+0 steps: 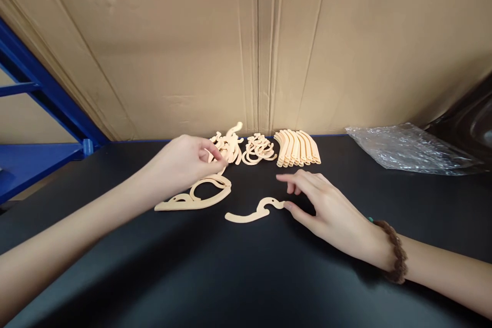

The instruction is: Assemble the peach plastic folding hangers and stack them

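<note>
My left hand [192,159] reaches over the table with thumb and fingertips pinched together, just in front of a loose pile of cream plastic hanger parts [232,146]. Whatever may be between its fingertips is too small to make out. Below it lies a folded cream hanger [209,200], partly covered by the hand. My right hand [319,200] hovers low with index finger stretched out and thumb apart. Its thumb tip meets the right end of a curved hanger piece with a hook [263,210], which lies flat on the black table [246,277].
Behind my hands are a small heap of hook parts [259,148] and a neat row of curved hanger arms [295,147]. A clear plastic bag [407,148] lies at the right rear. Cardboard [172,51] walls the back; a blue metal frame [49,77] stands left.
</note>
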A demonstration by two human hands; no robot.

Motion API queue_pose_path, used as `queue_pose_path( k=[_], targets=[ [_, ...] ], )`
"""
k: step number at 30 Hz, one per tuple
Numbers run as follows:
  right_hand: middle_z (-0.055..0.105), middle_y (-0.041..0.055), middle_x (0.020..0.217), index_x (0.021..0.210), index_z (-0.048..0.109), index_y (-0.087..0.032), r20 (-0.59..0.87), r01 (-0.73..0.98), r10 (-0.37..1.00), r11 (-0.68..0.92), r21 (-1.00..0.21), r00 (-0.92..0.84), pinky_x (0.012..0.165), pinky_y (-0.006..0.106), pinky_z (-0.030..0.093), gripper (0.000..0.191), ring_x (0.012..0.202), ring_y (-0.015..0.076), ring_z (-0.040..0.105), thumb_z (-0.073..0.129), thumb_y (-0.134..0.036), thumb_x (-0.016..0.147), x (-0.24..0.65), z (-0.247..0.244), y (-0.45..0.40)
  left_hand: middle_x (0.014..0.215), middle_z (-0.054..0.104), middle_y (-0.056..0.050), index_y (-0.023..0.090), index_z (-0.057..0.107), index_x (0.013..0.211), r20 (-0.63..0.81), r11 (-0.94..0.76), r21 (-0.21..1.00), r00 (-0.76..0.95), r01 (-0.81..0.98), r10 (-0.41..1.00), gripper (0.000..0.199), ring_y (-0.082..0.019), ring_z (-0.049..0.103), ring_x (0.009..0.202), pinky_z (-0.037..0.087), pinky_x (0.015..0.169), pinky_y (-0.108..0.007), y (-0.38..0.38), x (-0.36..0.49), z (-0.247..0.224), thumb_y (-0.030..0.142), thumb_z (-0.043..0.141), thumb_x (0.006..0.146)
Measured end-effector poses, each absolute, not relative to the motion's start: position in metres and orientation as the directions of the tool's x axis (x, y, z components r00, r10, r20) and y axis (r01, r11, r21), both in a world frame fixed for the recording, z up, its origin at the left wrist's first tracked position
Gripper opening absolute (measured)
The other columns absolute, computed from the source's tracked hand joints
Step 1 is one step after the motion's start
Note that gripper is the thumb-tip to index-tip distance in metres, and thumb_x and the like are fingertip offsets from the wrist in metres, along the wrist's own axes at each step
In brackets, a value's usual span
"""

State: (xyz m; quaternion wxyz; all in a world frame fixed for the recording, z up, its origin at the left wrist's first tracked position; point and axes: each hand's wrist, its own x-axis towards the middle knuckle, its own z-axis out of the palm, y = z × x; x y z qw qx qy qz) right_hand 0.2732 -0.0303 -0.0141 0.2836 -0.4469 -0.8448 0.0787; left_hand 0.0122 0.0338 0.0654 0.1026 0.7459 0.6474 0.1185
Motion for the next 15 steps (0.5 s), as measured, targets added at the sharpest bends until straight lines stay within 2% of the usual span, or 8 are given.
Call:
queue_pose_path(
  k=[3,5,7,11,15],
  targets=[
    [0.06,0.0063,0.112,0.14,0.038,-0.024,0.463,0.652,0.8,0.588,-0.478,-0.382,0.089,0.041,0.051,0.048,0.097,0.0206,0.06,0.054,-0.021,0.095,0.276,-0.013,-0.032,0.045,0.027,0.009,0.023,0.064,0.07,0.036,-0.322,0.442,0.342,0.837,0.939,0.026,-0.009,0.026,0.041,0.026,0.045,-0.023,0.003,0.017,0.054,0.048,0.059,0.072],
    [0.059,0.0071,0.116,0.142,0.033,-0.027,0.538,0.601,0.752,0.643,-0.475,-0.381,0.091,0.041,0.051,0.051,0.099,0.0208,0.061,0.053,-0.022,0.096,0.277,-0.011,-0.034,0.047,0.025,0.009,0.023,0.063,0.07,0.021,-0.41,0.46,0.452,0.788,0.892,0.025,-0.009,0.024,0.041,0.028,0.045,-0.022,-0.014,0.018,0.045,0.047,0.057,0.076],
    [0.062,0.007,0.113,0.14,0.036,-0.026,0.602,0.566,0.68,0.714,-0.412,-0.419,0.09,0.04,0.051,0.047,0.098,0.021,0.062,0.054,-0.022,0.096,0.277,-0.009,-0.036,0.048,0.024,0.01,0.024,0.062,0.072,-0.011,-0.458,0.447,0.516,0.769,0.856,0.022,-0.009,0.026,0.042,0.027,0.045,-0.022,-0.024,0.017,0.038,0.044,0.057,0.078],
    [0.07,0.0031,0.099,0.118,0.054,-0.023,0.636,0.551,0.572,0.792,-0.264,-0.517,0.084,0.035,0.048,0.024,0.088,0.0177,0.064,0.058,-0.018,0.095,0.274,-0.006,-0.039,0.048,0.023,0.011,0.024,0.06,0.076,-0.08,-0.491,0.455,0.583,0.743,0.809,0.014,-0.009,0.026,0.043,0.03,0.047,-0.022,-0.027,0.014,0.028,0.037,0.058,0.08],
    [0.068,-0.0011,0.081,0.121,0.056,-0.019,0.639,0.597,0.598,0.76,-0.259,-0.484,0.081,0.034,0.044,0.026,0.074,0.0145,0.06,0.057,-0.015,0.096,0.274,-0.008,-0.037,0.051,0.023,0.012,0.024,0.059,0.078,-0.101,-0.469,0.497,0.585,0.73,0.805,0.012,-0.009,0.025,0.045,0.033,0.052,-0.023,-0.026,0.013,0.023,0.035,0.058,0.082]
  ],
)
